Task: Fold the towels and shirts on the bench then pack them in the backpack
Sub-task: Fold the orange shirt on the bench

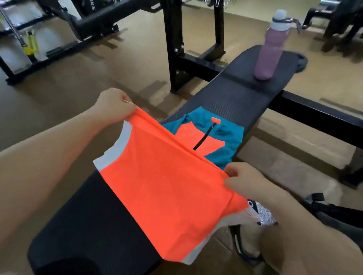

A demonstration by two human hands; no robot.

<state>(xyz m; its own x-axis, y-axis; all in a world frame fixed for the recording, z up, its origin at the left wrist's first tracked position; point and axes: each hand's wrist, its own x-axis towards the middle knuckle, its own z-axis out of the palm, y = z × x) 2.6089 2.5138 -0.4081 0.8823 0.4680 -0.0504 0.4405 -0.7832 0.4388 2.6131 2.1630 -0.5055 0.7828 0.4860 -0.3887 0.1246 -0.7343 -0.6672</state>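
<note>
**Orange shirt lifted for its fold**

Orange-and-teal zip-neck shirt (pixel 165 181) lies with its collar end on the black gym bench (pixel 94 223), hem end raised. Left hand (pixel 113 104) pinches one corner of the lifted edge; right hand (pixel 243 177) pinches the other, fingers curled into the fabric, forearms reaching forward and the left held farther out. To fold well, I judge both corners should travel level towards the collar, keeping the edge taut, then land square. A purple water bottle (pixel 269 54) stands well apart at the far end. What looks like the dark backpack (pixel 339 220) sits right of the bench.
</note>
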